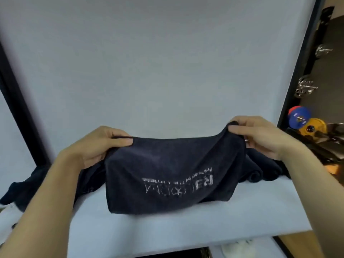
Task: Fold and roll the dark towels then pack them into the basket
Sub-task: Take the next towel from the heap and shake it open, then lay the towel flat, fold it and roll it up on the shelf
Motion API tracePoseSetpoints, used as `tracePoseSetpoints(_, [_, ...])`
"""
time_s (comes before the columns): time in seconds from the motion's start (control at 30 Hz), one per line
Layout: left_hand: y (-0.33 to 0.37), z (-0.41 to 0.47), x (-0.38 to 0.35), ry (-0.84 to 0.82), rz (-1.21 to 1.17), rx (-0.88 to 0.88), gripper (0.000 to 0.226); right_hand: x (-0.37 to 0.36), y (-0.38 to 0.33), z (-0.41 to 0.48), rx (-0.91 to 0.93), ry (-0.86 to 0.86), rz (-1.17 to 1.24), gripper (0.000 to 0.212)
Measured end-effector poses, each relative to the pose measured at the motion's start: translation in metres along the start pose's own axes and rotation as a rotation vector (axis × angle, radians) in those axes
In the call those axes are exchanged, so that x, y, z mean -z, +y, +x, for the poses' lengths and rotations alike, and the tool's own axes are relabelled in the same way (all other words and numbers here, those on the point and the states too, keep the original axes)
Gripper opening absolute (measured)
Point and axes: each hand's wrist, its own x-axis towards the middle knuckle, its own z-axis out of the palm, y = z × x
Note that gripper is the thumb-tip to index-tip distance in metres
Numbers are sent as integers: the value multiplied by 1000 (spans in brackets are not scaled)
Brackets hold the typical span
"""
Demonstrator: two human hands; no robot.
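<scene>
Two hands shared one dark towel (167, 164), each at an upper corner. The left hand (100, 146) pinched its corner between thumb and curled fingers. The right hand (260, 136) did the same at the other corner, a little higher, with cloth bunched under its thumb. Between the two grips the top hem (176, 140) ran crosswise in front of the person, sagging slightly in the middle. From that hem the towel hung down and toward the person, its lower edge slumped on the white-covered table (167, 231). The coming move seemed to turn on this: the long axis lay from hand to hand, neither hand nearer than the other. A fold would therefore likely mean laying the held hem flat or bringing the corners together.

The cloth looked like soft, matte navy terry, thick enough to drape in rounded folds. Its pale lettering (178, 185) read upside down and was too blurred to make out.

Left of the held towel, behind the left forearm, lay crumpled dark towels (26, 187). Right of it lay a dark bundle (260, 174) with a rounded, rolled-looking end. Farther right of the towel, beyond the table, sat round weight plates (299, 114) in blue and yellow. No basket was in view.
</scene>
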Motion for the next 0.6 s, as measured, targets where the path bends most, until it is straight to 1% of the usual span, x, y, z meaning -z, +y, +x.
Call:
tracePoseSetpoints(0.07, [-25, 10, 0, -39, 79, 174, 26, -1, 29, 10, -214, -130, -145, 17])
tracePoseSetpoints(0.1, [-39, 15, 0, -65, 136, 245, 17, -3, 44, 15, -292, -157, -233, 16])
tracePoseSetpoints(0.17, [-66, 23, -1, -120, 262, 338, 11, -5, 71, 25, -382, -166, -400, 15])
tracePoseSetpoints(0.23, [-85, 33, -3, -105, 347, 373, 13, -7, 93, 38, -410, -140, -477, 24])
tracePoseSetpoints(0.3, [-96, 49, -5, 10, 384, 355, 12, -8, 104, 56, -417, -71, -449, 35])
tracePoseSetpoints(0.37, [-100, 73, -7, 203, 346, 297, 8, -7, 112, 78, -398, 79, -379, 41])
tracePoseSetpoints(0.4, [-101, 86, -9, 304, 323, 260, 6, -7, 115, 90, -382, 160, -326, 38])
tracePoseSetpoints(0.43, [-102, 99, -12, 403, 309, 231, 5, -8, 117, 102, -364, 236, -270, 31])
tracePoseSetpoints(0.5, [-105, 123, -19, 566, 267, 217, 5, -14, 124, 127, -363, 357, -165, 8])
tracePoseSetpoints(0.53, [-110, 133, -22, 615, 217, 219, 8, -18, 130, 139, -372, 396, -107, 17])
tracePoseSetpoints(0.6, [-124, 147, -33, 621, 119, 205, 23, -27, 149, 155, -384, 395, -23, 36])
